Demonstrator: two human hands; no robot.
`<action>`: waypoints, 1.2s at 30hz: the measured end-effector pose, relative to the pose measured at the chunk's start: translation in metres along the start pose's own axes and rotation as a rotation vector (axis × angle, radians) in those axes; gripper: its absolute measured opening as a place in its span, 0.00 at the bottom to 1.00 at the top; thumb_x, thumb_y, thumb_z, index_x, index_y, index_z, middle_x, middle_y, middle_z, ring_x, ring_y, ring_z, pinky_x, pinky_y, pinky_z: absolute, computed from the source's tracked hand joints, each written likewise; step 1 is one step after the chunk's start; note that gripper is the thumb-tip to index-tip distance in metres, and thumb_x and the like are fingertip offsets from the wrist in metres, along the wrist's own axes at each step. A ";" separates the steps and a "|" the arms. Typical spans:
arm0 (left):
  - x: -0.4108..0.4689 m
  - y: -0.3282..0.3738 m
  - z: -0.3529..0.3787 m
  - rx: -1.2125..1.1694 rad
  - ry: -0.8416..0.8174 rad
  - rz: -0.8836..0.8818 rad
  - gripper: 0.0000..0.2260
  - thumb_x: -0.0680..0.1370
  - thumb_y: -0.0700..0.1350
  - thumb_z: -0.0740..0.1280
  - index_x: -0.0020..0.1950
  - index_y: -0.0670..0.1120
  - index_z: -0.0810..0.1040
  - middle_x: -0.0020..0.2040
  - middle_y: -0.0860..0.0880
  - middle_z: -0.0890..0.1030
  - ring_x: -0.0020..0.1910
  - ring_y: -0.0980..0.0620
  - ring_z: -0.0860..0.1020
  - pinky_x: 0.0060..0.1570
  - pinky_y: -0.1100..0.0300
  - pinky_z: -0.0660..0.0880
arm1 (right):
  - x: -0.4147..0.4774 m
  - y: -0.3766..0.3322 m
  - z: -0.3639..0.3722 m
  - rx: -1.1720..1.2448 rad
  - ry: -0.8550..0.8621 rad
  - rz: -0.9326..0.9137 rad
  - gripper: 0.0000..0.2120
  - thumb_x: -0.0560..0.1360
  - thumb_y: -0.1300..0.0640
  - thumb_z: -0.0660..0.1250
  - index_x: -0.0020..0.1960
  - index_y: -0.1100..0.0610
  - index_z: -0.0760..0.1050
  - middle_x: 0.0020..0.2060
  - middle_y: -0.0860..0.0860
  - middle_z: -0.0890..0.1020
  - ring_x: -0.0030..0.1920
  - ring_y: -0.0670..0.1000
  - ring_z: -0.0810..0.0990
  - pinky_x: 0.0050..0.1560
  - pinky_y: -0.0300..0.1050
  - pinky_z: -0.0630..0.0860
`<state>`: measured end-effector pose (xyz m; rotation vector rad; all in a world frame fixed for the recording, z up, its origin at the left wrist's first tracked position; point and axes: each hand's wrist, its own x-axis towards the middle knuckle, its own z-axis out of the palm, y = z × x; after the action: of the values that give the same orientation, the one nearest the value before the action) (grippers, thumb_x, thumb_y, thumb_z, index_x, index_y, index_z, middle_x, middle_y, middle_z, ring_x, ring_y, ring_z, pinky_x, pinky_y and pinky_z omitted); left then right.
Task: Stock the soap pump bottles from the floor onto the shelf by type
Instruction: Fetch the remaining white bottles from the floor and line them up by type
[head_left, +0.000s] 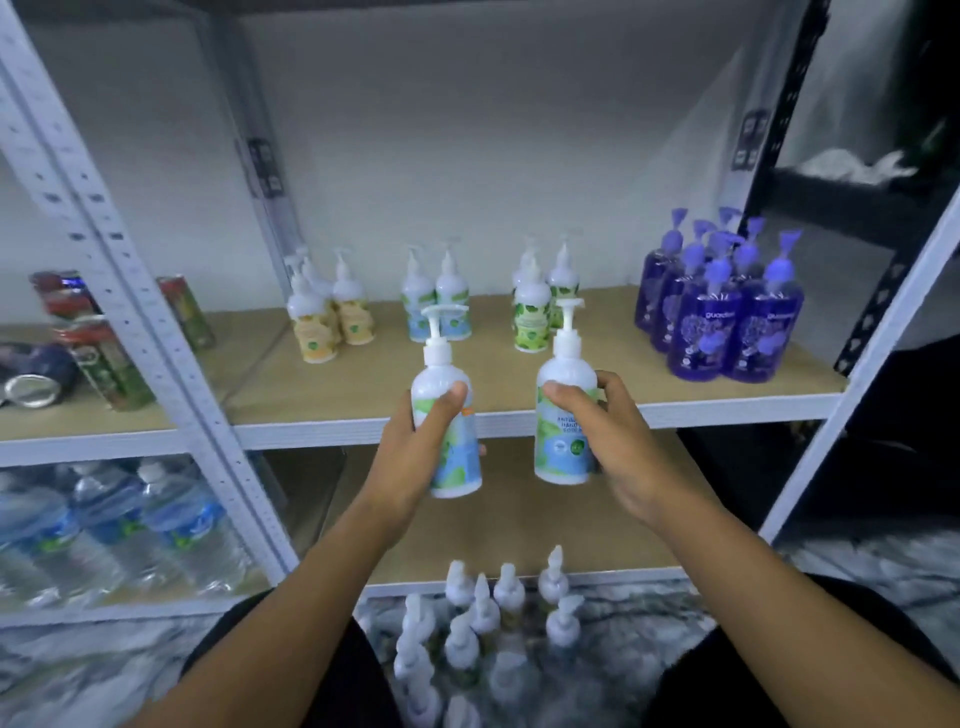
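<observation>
The left hand (421, 447) wraps a blue-label pump bottle (457, 470) round its middle, thumb across the front, and the bottle leans a little toward one o'clock. The right hand (610, 441) grasps a second blue-label bottle (563, 441) from its three o'clock side, thumb on the label, and this one is close to upright. Both bottles are in the air in front of the shelf edge (311, 434), near each other but not touching.

The matching blue-label pair (436, 306) stands on the shelf at twelve o'clock from the left hand. The green-label group (535, 312) stands at twelve o'clock from the right hand, directly behind that bottle's pump. This looks like the main risk: pushed straight ahead, the right bottle would land among the green ones or knock them over. It probably needs to angle toward eleven o'clock. The labels are similar in colour, so a mix-up would be easy.

With both hands converging on one narrow spot, the pump heads could clash. The tilted left bottle could also topple if it is set down on its edge.

Farther out, the orange-label bottles (327, 317) stand at ten o'clock and the purple bottles (727, 322) at two o'clock, both well clear. The unstocked bottles on the floor (483, 623) crowd together at six o'clock between the knees, where a shifting leg could bowl them over.
</observation>
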<state>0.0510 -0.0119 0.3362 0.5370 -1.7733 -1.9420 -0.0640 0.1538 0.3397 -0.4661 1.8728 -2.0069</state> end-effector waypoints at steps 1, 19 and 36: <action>-0.002 0.000 -0.004 -0.023 0.006 -0.021 0.29 0.67 0.64 0.71 0.63 0.51 0.76 0.51 0.42 0.85 0.45 0.38 0.86 0.43 0.46 0.82 | 0.000 -0.001 0.005 0.010 -0.019 0.008 0.17 0.73 0.46 0.73 0.58 0.48 0.73 0.50 0.51 0.86 0.46 0.50 0.86 0.51 0.50 0.82; -0.004 -0.035 -0.026 -0.020 0.154 -0.054 0.24 0.68 0.51 0.78 0.60 0.49 0.75 0.55 0.44 0.82 0.52 0.46 0.84 0.52 0.41 0.82 | 0.004 0.048 0.037 0.062 -0.054 0.108 0.14 0.70 0.59 0.75 0.55 0.53 0.80 0.48 0.54 0.86 0.50 0.55 0.86 0.51 0.55 0.83; -0.016 -0.016 -0.024 0.089 0.213 0.051 0.21 0.74 0.45 0.77 0.61 0.48 0.70 0.49 0.46 0.80 0.40 0.58 0.83 0.37 0.61 0.81 | -0.003 0.032 0.041 0.021 0.010 -0.002 0.18 0.70 0.58 0.77 0.58 0.53 0.78 0.51 0.52 0.84 0.50 0.52 0.85 0.46 0.47 0.82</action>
<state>0.0766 -0.0219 0.3174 0.6954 -1.7254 -1.7093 -0.0412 0.1169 0.3105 -0.4527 1.8565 -2.0316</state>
